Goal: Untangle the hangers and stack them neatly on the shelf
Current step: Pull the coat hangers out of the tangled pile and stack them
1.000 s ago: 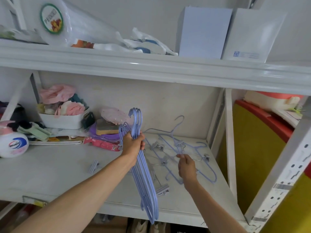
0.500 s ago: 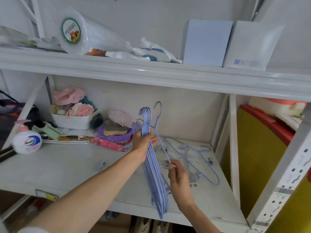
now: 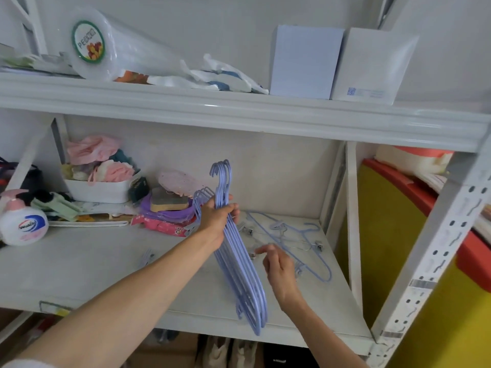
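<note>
My left hand (image 3: 216, 221) grips a bunch of several light blue hangers (image 3: 240, 264) just below their hooks. The bunch stands upright with the hooks on top, and its lower ends hang past the front edge of the white shelf (image 3: 87, 264). My right hand (image 3: 279, 269) hovers just right of the bunch with fingers spread and nothing in it. Behind that hand a few more blue hangers (image 3: 300, 235), some with metal clips, lie loose on the shelf near the right wall.
A white soap bottle (image 3: 22, 224), a white tub of pink cloths (image 3: 98, 188), purple items and a red packet (image 3: 163, 225) crowd the shelf's back left. A loose clip (image 3: 147, 257) lies mid-shelf. The upper shelf holds white boxes (image 3: 305, 61). Perforated upright (image 3: 438, 251) at right.
My right hand brought one hanger from the loose pile to the bunch, and my left hand now holds it with the rest. The right hand has let go and opened.
</note>
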